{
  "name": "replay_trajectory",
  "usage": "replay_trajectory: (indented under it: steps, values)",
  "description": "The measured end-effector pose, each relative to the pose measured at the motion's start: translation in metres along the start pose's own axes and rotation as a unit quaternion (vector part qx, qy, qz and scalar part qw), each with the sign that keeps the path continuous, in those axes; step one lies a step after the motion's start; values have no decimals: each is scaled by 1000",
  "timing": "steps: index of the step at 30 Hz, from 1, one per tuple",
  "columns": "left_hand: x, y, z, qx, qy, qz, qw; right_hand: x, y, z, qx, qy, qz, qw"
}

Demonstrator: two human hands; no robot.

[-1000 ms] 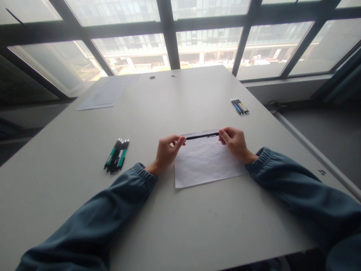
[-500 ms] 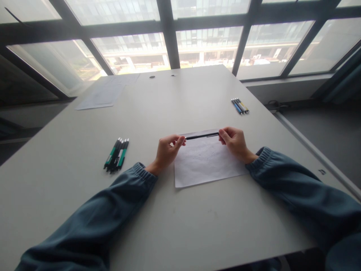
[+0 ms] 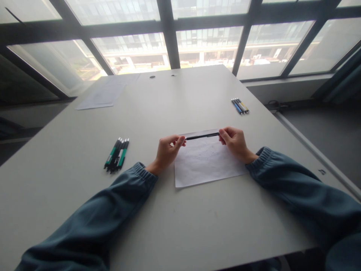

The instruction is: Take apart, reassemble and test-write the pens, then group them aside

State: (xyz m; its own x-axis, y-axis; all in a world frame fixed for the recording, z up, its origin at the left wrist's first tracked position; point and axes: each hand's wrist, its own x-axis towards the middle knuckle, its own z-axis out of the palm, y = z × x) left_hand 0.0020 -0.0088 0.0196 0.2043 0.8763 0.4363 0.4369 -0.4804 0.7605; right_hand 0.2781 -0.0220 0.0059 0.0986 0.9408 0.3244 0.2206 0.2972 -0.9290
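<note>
A black pen [image 3: 201, 136] is stretched level between my two hands, above the far part of a white sheet of paper [image 3: 207, 162]. My left hand [image 3: 169, 148] pinches its left end between thumb and fingers. At the other end, the clip side, my right hand [image 3: 232, 141] grips it in the same way. Both tips of the pen are partly hidden by my fingers. Left of my left hand lies a bunch of green-and-black pens [image 3: 116, 156], side by side on the table.
On the white table [image 3: 180, 226], a small row of pens with blue, grey and yellow parts [image 3: 240, 106] lies at the back right. More paper sheets [image 3: 101, 96] rest at the far left. Large windows [image 3: 208, 45] stand behind the table's far edge.
My hands stay in place. The pen has turned slightly about its length, so its clip now sits closer against the barrel's outline.
</note>
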Motion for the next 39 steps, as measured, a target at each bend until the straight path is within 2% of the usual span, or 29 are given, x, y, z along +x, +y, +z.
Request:
replay_trajectory:
  steps: [39]
  values:
    - [-1, 3, 0, -6, -1, -5, 1000, 0, -3, 2, 2, -7, 3, 1000]
